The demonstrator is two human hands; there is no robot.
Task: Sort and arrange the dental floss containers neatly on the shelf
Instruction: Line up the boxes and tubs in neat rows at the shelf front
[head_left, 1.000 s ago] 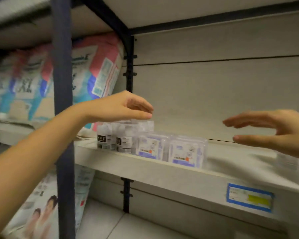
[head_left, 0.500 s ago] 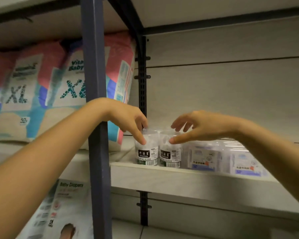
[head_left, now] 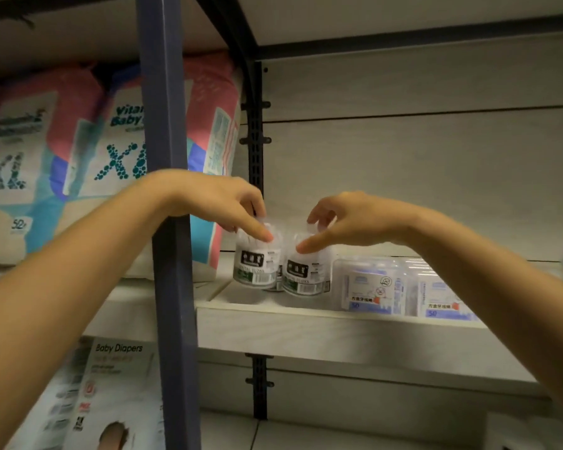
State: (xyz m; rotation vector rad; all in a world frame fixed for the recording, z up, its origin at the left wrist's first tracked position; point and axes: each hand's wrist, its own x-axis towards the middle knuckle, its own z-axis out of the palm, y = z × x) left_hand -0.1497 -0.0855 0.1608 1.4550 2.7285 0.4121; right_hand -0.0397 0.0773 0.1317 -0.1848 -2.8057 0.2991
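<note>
Holding two round floss tubs at the shelf (head_left: pixel 306 323) front | left hand (head_left: pixel 215 203) pinches left tub (head_left: pixel 257 264) | right hand (head_left: pixel 348 219) pinches right tub (head_left: pixel 307 271) | likely lining them up beside the flat floss boxes (head_left: pixel 371 285)

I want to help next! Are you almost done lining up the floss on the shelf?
Partly. The two flat floss boxes already stand side by side at the shelf front. Right now the left hand and right hand each grip a round floss jar. Still left: setting those jars straight, plus one jar behind them.
</note>
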